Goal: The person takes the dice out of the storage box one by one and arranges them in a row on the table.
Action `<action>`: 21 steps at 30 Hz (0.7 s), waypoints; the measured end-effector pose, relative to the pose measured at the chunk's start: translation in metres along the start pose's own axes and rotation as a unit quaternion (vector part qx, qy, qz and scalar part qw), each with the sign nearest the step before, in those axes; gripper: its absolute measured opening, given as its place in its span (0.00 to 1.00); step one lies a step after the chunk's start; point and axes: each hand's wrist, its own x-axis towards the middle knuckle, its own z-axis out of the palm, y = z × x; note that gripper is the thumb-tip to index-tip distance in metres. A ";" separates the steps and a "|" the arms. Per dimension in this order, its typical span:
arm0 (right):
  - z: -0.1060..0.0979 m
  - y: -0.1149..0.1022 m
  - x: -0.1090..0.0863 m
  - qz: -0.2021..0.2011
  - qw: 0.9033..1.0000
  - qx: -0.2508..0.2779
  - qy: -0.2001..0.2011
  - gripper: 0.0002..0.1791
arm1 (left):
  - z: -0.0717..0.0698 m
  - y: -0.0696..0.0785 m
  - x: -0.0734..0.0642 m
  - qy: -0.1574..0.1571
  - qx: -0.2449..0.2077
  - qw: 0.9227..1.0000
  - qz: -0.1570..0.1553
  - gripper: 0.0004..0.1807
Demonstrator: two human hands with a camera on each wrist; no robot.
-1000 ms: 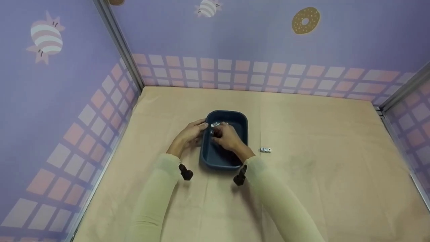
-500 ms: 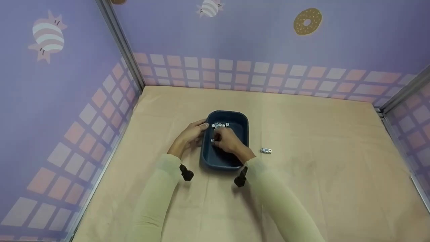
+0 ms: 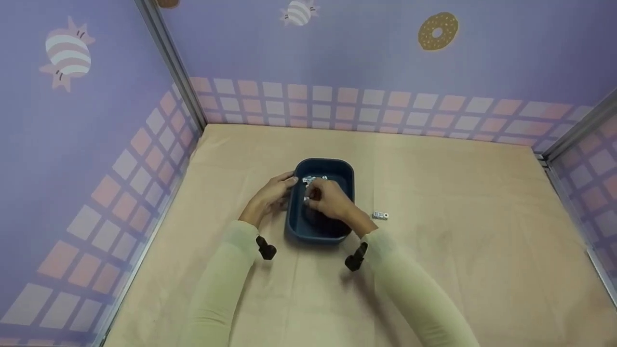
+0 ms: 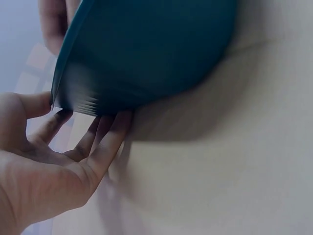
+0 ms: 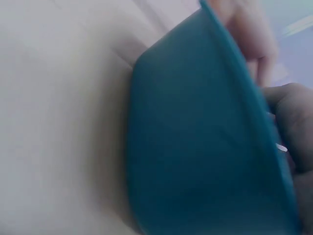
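In the head view, a dark blue rectangular tray (image 3: 296,231) with raised walls stands on the cloth. My left hand (image 3: 274,190) holds its left side; the left wrist view shows the thumb at the rim and the fingers bent against the outer wall. Inside the tray, my right hand (image 3: 332,198) pinches a small white die (image 3: 306,199) between thumb and fingers. Several more white dice (image 3: 307,180) lie close together near the tray's far left part, partly behind that hand. The right wrist view has the tray's wall (image 5: 195,132) covering most of the fingers.
A short row of white dice (image 3: 380,215) lies on the beige cloth (image 3: 458,241), right of the tray. Purple patterned panels (image 3: 337,53) rise behind and at both sides. Black wrist mounts (image 3: 266,248) hang under both forearms.
My right hand first drew toward me inside the tray, uncovering dice at the far end, then shifted slightly, with the forearm now farther right. The left hand stays on the tray.
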 end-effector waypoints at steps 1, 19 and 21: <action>-0.006 -0.002 -0.004 -0.008 1.000 -0.001 0.003 0.06 | 0.000 0.000 0.000 0.001 -0.001 1.000 -0.002 0.29; -0.114 0.077 -0.110 0.021 0.992 -0.052 0.115 0.04 | -0.001 0.001 0.001 -0.002 0.014 1.000 -0.026 0.32; -0.115 0.086 -0.121 0.039 0.991 -0.049 0.116 0.04 | -0.001 0.001 0.001 0.000 0.006 0.999 -0.032 0.32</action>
